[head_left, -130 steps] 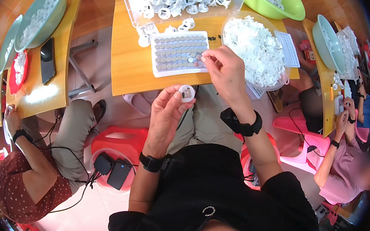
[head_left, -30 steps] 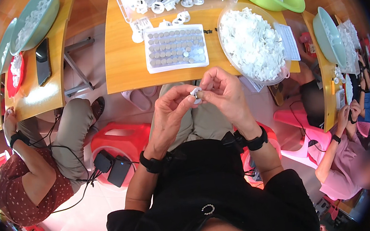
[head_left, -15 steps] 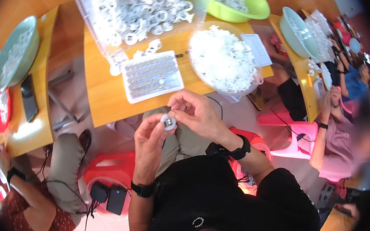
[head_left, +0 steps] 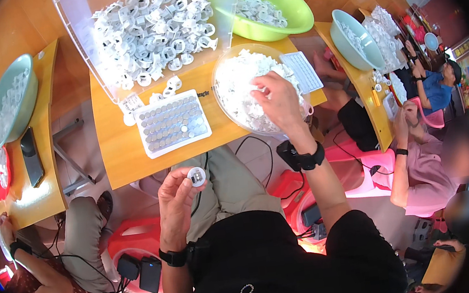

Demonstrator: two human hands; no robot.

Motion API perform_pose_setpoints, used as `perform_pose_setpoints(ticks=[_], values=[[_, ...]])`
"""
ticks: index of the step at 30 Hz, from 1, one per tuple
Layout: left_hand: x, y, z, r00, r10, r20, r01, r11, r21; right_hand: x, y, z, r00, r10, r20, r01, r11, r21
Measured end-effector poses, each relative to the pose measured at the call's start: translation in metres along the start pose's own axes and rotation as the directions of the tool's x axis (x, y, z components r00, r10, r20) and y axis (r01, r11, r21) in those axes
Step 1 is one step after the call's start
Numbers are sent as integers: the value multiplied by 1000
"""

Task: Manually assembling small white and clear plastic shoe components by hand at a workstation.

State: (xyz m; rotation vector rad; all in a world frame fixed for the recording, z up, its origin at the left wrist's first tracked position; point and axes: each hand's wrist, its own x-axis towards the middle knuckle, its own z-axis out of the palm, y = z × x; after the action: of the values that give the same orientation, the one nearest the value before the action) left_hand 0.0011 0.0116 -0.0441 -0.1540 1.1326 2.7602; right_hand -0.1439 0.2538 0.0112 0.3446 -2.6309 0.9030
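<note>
Pinched between the thumb and fingers of my left hand (head_left: 175,202) is a round white plastic part (head_left: 197,177) with a dark and metal insert in its middle. That hand is held above my lap, in front of the table's near edge. My right hand (head_left: 280,102) reaches over a wide clear bowl (head_left: 219,99) heaped with small white plastic pieces (head_left: 243,70). Its fingers are curled in at the heap; whether a piece sits between the fingertips is too small to tell. A white tray (head_left: 154,153) with rows of silver discs, like button cells, lies left of the bowl.
Behind the tray, a clear bin (head_left: 80,54) holds many white ring-shaped parts. A green basin (head_left: 303,14) stands behind the bowl, and a white gridded tray (head_left: 302,69) lies to its right. Co-workers sit at tables left and right. Red stools (head_left: 132,239) and cables flank my legs.
My right hand has left the round part and moved up and right to the bowl. My left hand keeps the part, now lower. The view has shifted, so the table sits further left.
</note>
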Motion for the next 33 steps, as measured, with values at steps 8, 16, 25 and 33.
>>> perform_pose_setpoints(ticks=[8, 16, 25, 33], values=[[1, -3, 8, 999, -39, 6, 39, 999, 28, 2, 4, 15, 997, -19, 79, 34, 980, -194], [0, -5, 12, 999, -46, -4, 46, 998, 45, 5, 8, 23, 999, -12, 35, 19, 974, -226], [-4, -4, 11, 997, -58, -46, 60, 997, 54, 4, 10, 13, 990, -57, -128, 37, 987, -153], [-2, -9, 10, 999, -47, 3, 46, 997, 68, 3, 29, -7, 941, 328, 86, -304, 702, 644]])
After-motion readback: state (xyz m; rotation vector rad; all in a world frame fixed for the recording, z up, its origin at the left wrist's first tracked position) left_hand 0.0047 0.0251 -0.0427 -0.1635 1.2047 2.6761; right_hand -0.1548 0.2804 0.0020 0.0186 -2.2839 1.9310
